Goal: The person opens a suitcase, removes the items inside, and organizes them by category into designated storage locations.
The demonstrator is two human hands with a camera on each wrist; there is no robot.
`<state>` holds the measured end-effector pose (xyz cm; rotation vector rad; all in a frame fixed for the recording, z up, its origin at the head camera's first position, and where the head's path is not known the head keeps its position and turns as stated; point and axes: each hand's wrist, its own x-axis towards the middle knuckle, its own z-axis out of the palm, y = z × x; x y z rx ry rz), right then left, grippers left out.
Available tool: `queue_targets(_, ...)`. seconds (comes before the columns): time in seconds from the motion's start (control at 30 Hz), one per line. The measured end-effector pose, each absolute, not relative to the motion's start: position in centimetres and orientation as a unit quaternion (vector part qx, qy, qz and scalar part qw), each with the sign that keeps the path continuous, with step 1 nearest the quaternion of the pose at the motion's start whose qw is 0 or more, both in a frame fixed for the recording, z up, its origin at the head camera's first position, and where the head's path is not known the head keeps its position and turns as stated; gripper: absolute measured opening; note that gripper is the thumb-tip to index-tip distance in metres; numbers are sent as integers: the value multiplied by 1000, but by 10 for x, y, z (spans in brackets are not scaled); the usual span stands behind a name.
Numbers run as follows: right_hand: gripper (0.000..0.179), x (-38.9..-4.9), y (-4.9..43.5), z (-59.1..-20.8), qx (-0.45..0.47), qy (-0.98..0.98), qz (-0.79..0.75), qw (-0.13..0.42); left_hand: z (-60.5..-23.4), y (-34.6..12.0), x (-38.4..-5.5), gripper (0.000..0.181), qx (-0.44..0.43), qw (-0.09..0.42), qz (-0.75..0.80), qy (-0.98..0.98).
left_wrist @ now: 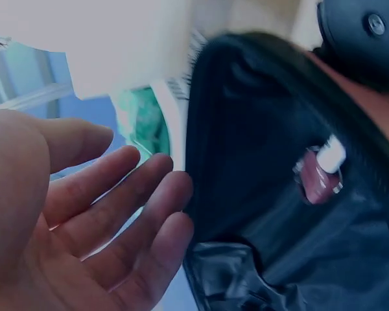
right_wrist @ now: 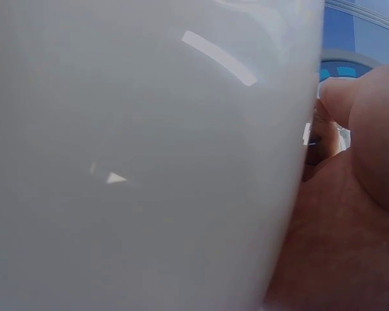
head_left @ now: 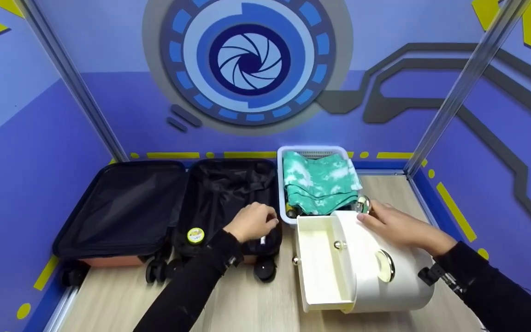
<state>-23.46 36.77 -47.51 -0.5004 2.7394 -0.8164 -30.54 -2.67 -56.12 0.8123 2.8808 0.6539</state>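
My left hand (head_left: pixel 252 222) hovers over the right half of an open black-lined suitcase (head_left: pixel 210 203), fingers loosely bent with nothing in them. A small dark-red bottle with a white cap, like nail polish (left_wrist: pixel 319 178), lies in that half close to the hand. A round yellow-rimmed tin (head_left: pixel 196 235) is there too. On the right, my right hand (head_left: pixel 397 226) grips the far end of a white storage box (head_left: pixel 376 286) by a shiny metal handle (head_left: pixel 363 204), thumb on top. The box's drawer (head_left: pixel 323 267) is pulled out to the left, its visible interior bare.
A white basket (head_left: pixel 282 184) with a folded green-and-white cloth (head_left: pixel 321 180) stands behind the storage box. The suitcase's other half (head_left: pixel 127 207) lies flat at left, with black wheels (head_left: pixel 265 269) along the near edge. Walls enclose the wooden tabletop (head_left: pixel 256 304).
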Motion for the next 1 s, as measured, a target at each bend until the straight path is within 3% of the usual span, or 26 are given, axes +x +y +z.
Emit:
queue_targets(0.27,45,-232,369,-472,-156,936,-287,134,-565,-31,-328,23,240,123,133,954)
queue_targets(0.47,40,-232,367,-471,-155,933,-294,141,-563,-28,-334,16,247,171,98,949)
queue_targets(1.0,38,-232,367,-471,-164,936,-285,129,-580,-8,-341,17,245,163,49,954)
